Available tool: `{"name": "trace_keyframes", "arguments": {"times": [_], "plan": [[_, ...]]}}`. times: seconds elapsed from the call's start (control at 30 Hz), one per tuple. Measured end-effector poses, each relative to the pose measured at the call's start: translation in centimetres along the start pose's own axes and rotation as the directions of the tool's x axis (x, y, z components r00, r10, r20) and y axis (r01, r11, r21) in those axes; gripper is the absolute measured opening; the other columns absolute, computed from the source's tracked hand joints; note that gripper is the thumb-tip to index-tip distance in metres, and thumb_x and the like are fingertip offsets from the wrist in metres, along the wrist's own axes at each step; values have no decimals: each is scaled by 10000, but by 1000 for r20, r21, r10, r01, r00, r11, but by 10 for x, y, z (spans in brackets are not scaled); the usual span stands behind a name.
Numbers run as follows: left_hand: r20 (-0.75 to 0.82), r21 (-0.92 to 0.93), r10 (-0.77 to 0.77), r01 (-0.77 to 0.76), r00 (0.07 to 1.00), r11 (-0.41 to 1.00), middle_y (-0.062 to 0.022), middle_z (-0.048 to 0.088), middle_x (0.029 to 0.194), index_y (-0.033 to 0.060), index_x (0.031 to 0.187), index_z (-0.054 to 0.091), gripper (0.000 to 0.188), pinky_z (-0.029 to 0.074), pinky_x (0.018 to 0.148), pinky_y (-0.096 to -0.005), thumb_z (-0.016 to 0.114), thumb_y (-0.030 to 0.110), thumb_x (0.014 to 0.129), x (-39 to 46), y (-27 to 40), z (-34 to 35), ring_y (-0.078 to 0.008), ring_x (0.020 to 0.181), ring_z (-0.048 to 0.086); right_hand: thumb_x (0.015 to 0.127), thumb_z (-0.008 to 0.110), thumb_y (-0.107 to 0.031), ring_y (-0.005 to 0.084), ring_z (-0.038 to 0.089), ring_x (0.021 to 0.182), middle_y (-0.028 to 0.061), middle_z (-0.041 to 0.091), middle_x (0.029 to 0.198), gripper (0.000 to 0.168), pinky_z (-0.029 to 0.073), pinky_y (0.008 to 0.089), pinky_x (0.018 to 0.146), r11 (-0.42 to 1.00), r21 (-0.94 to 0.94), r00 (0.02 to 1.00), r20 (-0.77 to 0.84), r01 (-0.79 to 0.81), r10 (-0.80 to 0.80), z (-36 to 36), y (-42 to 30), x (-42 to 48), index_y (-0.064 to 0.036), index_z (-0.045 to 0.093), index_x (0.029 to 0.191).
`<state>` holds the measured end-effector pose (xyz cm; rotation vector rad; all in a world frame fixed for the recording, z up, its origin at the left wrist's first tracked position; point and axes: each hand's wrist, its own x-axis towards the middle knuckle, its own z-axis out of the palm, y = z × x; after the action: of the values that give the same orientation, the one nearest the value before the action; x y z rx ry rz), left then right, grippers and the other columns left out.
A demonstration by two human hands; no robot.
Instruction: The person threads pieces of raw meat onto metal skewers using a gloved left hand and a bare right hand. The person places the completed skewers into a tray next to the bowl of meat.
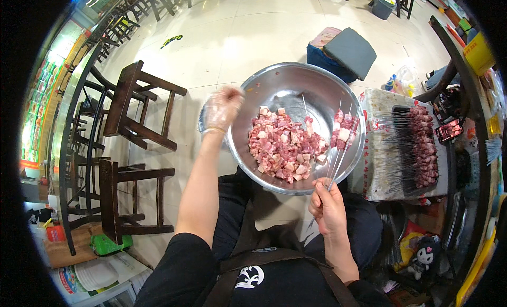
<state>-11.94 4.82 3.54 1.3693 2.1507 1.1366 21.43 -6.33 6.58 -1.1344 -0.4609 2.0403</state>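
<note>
A large steel basin stands before me, with a heap of cubed raw meat in its left and middle part. My right hand, bare, is closed on several metal skewers at the basin's near right rim. Meat pieces are threaded on some of them, over the basin's right side; one skewer with a few pieces points over the heap. My left hand, in a clear plastic glove, is blurred at the basin's left rim. Its fingers look curled; whether they hold anything cannot be told.
At the right, a covered table bears a black tray of meat skewers and a lit phone. Beyond the basin stands a padded stool. Dark wooden stools are at the left. A person's leg shows at the far right.
</note>
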Motion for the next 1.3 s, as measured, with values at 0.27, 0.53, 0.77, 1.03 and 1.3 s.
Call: {"name": "trace_keyframes", "arguments": {"times": [0.27, 0.53, 0.77, 1.03, 1.3], "plan": [[552, 440, 166, -455, 817, 775, -168, 657, 945, 98, 913, 691, 199, 487, 812, -420, 605, 166, 746, -71, 24, 69, -311, 916, 620, 959, 493, -145, 45, 265, 419, -25, 416, 550, 57, 193, 209, 389, 999, -22, 1000, 6, -23, 23, 4, 2, 2, -98, 524, 946], [591, 253, 41, -234, 806, 939, -177, 631, 894, 69, 914, 635, 209, 465, 776, -446, 600, 175, 737, -59, 47, 49, -353, 888, 603, 958, 494, -154, 44, 249, 410, -26, 416, 549, 64, 184, 211, 380, 1000, -6, 1000, 17, -15, 15, 1, 2, 1, -101, 529, 949], [682, 317, 96, -412, 725, 855, -215, 618, 943, 69, 964, 621, 261, 452, 809, -462, 610, 176, 726, -65, 47, 65, -383, 933, 582, 957, 498, -160, 47, 252, 411, -27, 424, 555, 65, 189, 208, 379, 1000, -6, 1000, 14, -12, 12, 2, 2, 1, -104, 531, 954], [740, -262, 15, 268, 672, 927, -30, 594, 854, 64, 981, 568, 207, 476, 629, -229, 660, 111, 802, -43, 68, 34, -101, 754, 556, 948, 515, -149, 46, 285, 437, -29, 430, 574, 53, 214, 201, 398, 1000, -22, 997, 77, 3, -1, 1, 0, -3, -101, 523, 970], [745, -640, 77, 676, 663, 366, -122, 624, 1056, 5, 1115, 547, 225, 550, 826, -349, 575, 108, 918, -40, 75, 17, -229, 987, 629, 941, 534, -150, 55, 336, 441, -24, 440, 574, 64, 218, 205, 398, 1000, -11, 994, 108, -28, 29, 0, 0, -5, -106, 508, 981]]}}
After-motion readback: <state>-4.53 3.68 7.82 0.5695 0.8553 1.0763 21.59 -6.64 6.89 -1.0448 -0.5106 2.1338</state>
